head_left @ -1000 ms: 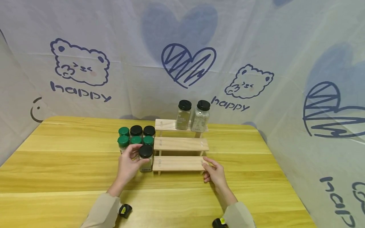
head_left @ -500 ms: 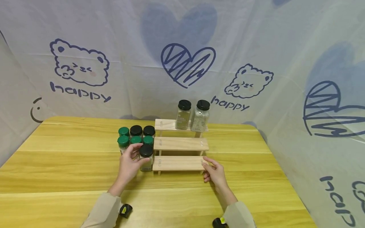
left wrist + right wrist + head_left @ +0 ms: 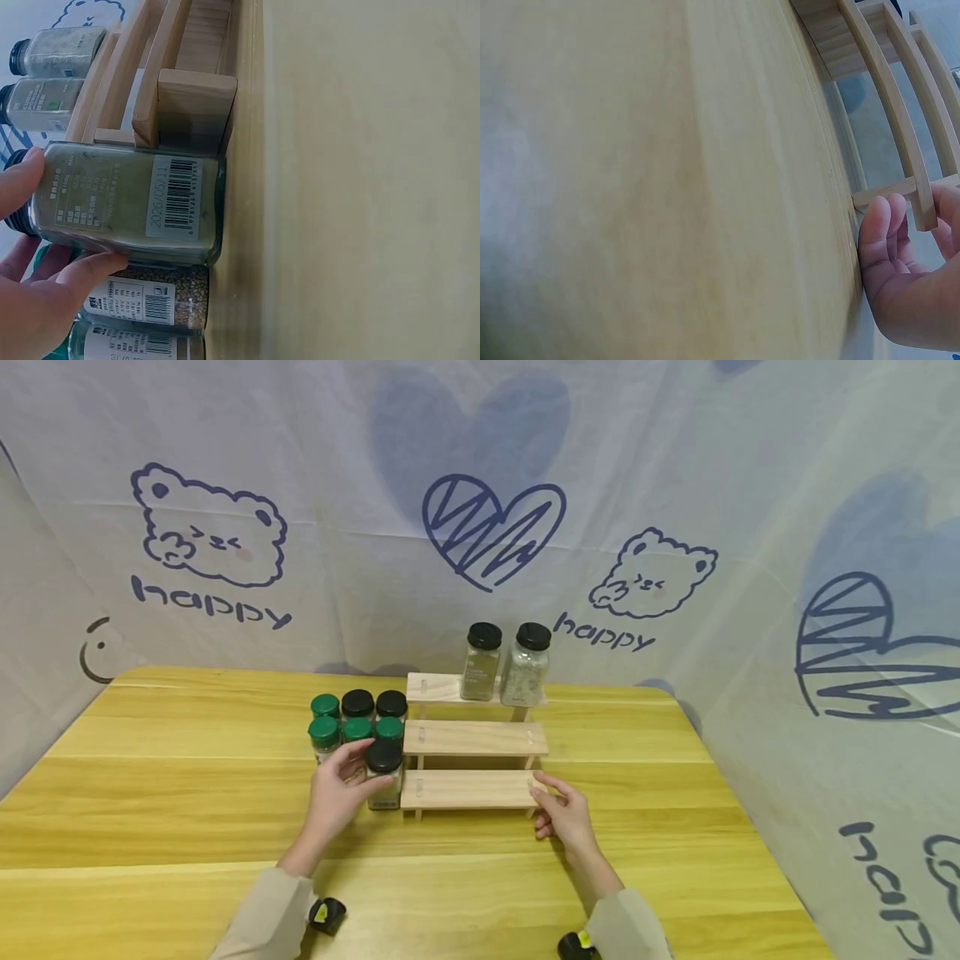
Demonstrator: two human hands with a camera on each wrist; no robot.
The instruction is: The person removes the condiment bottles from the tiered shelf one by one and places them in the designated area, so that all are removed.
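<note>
In the head view, my left hand (image 3: pixel 335 793) grips a square glass spice jar (image 3: pixel 384 787) with a black lid, standing just left of the bottom tier. Close up in the left wrist view, that jar (image 3: pixel 112 196) holds greenish powder and has a barcode label; my thumb and fingers are on either side of it near the lid. My right hand (image 3: pixel 567 817) pinches the right end of the bottom tier of a three-tier wooden rack (image 3: pixel 472 790). In the right wrist view, the fingers (image 3: pixel 876 225) curl at the end of the rack's shelf plank (image 3: pixel 891 112).
Two black-lidded jars, one with greenish powder (image 3: pixel 481 672) and one with pale contents (image 3: pixel 523 677), stand on the top tier's right half. Several green-lidded (image 3: pixel 324 732) and black-lidded jars (image 3: pixel 358 702) cluster left of the rack. A printed cloth (image 3: pixel 345 527) hangs behind the table (image 3: pixel 187 760).
</note>
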